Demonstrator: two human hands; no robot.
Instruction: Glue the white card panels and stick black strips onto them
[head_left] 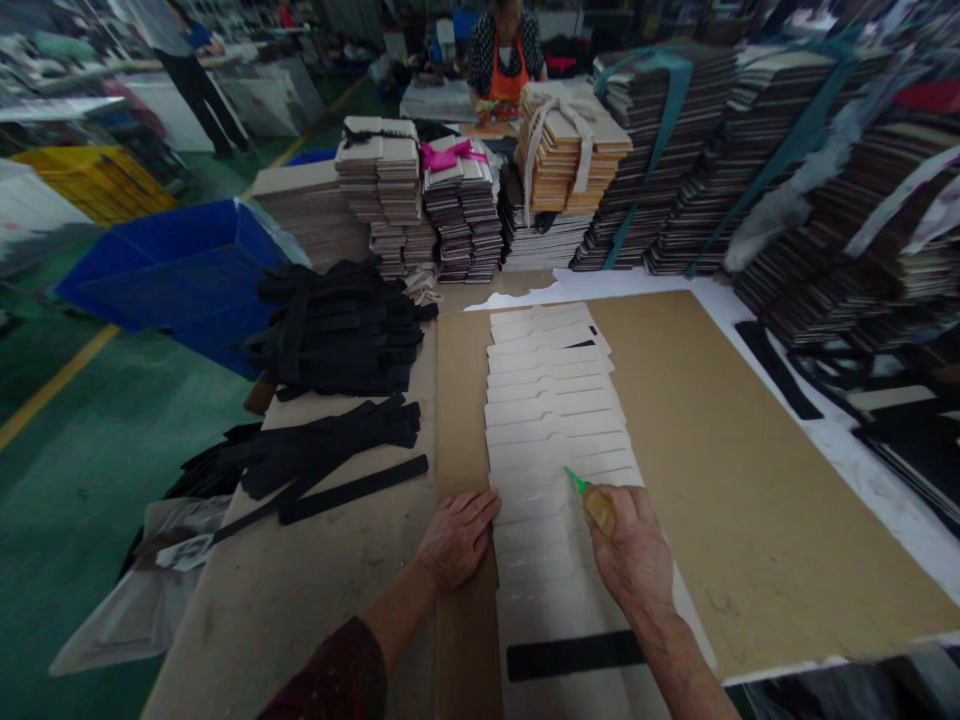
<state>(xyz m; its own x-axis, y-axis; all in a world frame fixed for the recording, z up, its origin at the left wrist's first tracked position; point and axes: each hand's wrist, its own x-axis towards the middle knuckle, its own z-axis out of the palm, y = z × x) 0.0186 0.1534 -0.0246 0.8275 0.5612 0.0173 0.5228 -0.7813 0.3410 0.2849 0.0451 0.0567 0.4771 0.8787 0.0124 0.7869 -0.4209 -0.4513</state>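
Note:
A row of overlapping off-white board pieces (551, 420) runs away from me down the middle of the table. My right hand (637, 550) is wrapped round a small amber glue bottle (601, 511), whose green nozzle points down at the boards. Wet-looking shine shows on the nearer boards. At their left edge, my left hand (459, 538) lies flat with fingers stretched out, the fingertips touching the boards. A black strip (574, 655) lies across the nearest board, its right end behind my right forearm.
Bundles of black strips (337, 330) and one loose strip (356, 488) lie left. Tied stacks of boards (461, 215) line the back and right. A brown board (735, 460) covers the tabletop. Beyond the left edge is a blue bin (187, 260). A person in an orange apron (508, 75) is behind the stacks.

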